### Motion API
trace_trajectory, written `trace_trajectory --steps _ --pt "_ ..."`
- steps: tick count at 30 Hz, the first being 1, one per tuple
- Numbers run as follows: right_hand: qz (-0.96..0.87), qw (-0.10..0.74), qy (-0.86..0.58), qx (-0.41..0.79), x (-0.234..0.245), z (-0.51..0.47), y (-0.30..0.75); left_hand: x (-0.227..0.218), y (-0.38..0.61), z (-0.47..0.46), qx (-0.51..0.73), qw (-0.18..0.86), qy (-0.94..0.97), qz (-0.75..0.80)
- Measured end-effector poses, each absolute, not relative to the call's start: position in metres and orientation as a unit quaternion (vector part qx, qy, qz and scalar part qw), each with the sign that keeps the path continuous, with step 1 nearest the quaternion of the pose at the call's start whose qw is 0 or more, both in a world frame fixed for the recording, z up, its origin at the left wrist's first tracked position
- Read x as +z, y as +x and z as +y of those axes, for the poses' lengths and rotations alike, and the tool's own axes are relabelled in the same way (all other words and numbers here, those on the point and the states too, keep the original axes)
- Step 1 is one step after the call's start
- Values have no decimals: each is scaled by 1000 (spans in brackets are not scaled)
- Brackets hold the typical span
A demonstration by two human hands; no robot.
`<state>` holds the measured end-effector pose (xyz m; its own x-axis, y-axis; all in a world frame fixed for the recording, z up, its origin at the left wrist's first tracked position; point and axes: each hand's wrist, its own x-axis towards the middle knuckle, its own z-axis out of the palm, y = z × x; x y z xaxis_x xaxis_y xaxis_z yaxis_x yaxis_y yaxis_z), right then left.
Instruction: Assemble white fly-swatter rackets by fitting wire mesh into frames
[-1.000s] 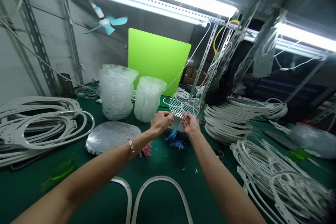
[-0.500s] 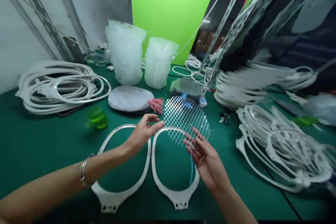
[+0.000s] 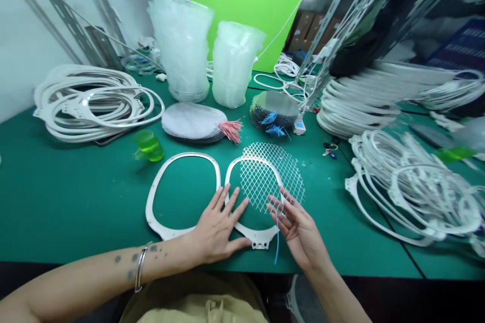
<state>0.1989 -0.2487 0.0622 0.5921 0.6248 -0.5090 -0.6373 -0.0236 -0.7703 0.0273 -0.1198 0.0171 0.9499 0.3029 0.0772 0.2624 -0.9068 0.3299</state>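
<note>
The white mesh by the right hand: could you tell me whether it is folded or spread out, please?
Spread out: the white mesh shows as one broad, rounded lattice, with no fold visible.

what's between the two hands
In the head view, between left hand and right hand lie part of a white frame, part of the white mesh and a blue strip.

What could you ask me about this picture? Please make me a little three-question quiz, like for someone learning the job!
1. How many white frames lie side by side at the left hand?

2. True or false: a silver bracelet is on the left arm.

3. Which is at the fingers of the right hand?
A) the green board
B) the mesh sheet
C) the bunch of keys

Key: 1. Two. 2. True. 3. B.
</note>
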Motion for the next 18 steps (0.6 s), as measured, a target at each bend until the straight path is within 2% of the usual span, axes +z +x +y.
trace_trajectory --steps 4,7,9,11,13,18 --pt "9 697 -557 452 61 -248 198 43 23 -110 94 246 949 173" --pt "5 690 -563 454 64 -246 195 65 29 -95 157 452 823 307" --pt "-3 685 -567 457 68 -243 191 74 40 -83 145 621 680 362" --pt "-12 684 -571 453 72 -239 186 77 53 -74 113 732 565 363" --pt "-22 695 -572 435 76 -237 181 74 63 -71 107 778 506 355" --pt "-68 753 -526 390 75 -230 167 65 70 -83 129 801 472 345"
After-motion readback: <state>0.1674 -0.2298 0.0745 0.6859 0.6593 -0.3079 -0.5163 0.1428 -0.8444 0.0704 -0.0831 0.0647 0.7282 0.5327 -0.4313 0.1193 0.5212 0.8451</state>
